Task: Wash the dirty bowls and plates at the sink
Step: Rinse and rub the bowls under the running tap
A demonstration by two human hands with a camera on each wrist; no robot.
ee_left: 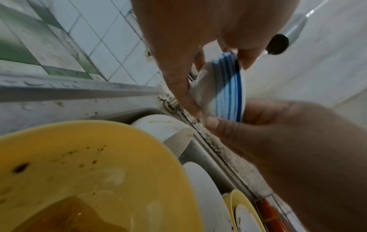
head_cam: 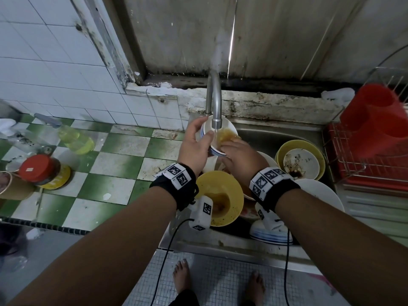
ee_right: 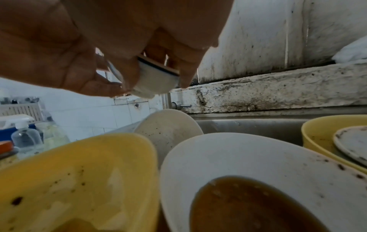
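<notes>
A white bowl with blue stripes (head_cam: 229, 127) (ee_left: 224, 87) is held tilted under the faucet (head_cam: 215, 102), and brown water sits inside it. My left hand (head_cam: 196, 142) (ee_left: 178, 47) grips its left side, thumb over the rim. At the bowl's near edge my right hand (head_cam: 238, 155) (ee_right: 99, 39) holds it, thumb on the outside and fingers curled round it. Below, the sink (head_cam: 276, 133) holds a yellow bowl (head_cam: 220, 195) (ee_left: 89, 164) with brown liquid, a white plate (ee_right: 258, 157) with brown liquid, and a yellow bowl (head_cam: 300, 144) with a dirty white dish in it.
A red dish rack (head_cam: 371, 151) stands right of the sink. On the green and white tiled counter (head_cam: 114, 164) at the left are a yellow-green soap bottle (head_cam: 75, 138) and a red-lidded jar (head_cam: 42, 171). Blue-striped bowls (head_cam: 271, 236) are stacked at the sink's near edge.
</notes>
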